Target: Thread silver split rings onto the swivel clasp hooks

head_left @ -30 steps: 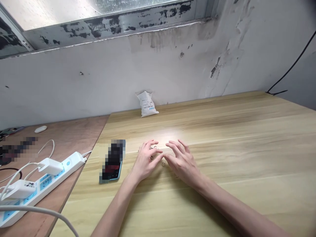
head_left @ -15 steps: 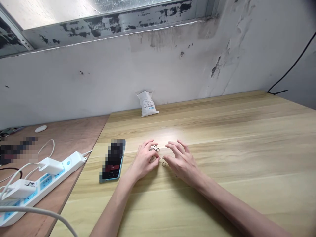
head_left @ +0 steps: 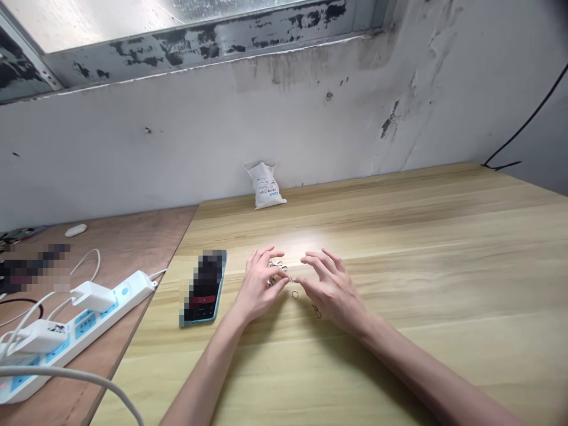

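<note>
A small metal ring (head_left: 295,294) lies on the worktop (head_left: 421,254) between the left hand (head_left: 258,289) and right hand (head_left: 332,291), which curve apart, fingertips low. A tangle of metal rings (head_left: 277,266) sits just beyond it, against the left hand. Whether either hand pinches anything, I cannot tell.

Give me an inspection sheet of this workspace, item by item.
Surface: light wood-grain tabletop, with a reddish plywood table beside it.
Job's things: small metal rings clustered between the hands, a lone ring, another ring by the right hand.
Clutter: phone in a blue case, white sachet against the wall.
Hands: left hand and right hand curled at the rings; any grip cannot be told.
Cables: white cables at a white power strip; black cable upper right.
Surroundings: stained, peeling wall, window with a chipped frame.
</note>
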Motion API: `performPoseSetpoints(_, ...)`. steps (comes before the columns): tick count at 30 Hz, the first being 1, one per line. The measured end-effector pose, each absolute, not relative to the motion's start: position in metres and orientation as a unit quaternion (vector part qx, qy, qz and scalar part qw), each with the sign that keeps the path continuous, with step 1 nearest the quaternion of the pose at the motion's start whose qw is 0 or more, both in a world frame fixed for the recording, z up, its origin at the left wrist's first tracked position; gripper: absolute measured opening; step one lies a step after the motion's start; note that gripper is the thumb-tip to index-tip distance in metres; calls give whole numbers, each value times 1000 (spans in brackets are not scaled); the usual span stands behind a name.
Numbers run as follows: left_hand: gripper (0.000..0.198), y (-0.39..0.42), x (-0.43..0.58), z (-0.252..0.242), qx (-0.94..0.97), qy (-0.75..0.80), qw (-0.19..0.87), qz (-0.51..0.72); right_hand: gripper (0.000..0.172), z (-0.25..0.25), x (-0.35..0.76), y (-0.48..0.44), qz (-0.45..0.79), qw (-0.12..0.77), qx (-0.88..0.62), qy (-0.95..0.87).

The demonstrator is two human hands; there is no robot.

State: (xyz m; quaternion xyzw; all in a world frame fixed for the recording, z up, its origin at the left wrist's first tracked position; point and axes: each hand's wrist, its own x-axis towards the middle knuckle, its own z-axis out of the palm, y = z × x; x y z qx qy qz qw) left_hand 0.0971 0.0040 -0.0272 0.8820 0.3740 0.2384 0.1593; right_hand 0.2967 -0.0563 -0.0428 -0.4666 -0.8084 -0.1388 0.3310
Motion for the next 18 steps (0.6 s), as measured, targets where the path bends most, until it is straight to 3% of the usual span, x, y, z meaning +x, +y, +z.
performPoseSetpoints(9,13,1,104,-30,807,423,281,299,18,-45,306,-51,-105,387,-496,-770)
performPoseSetpoints(18,13,3,98,-30,866,388,204,241,18,-42,307,-52,-132,353,-481,-791)
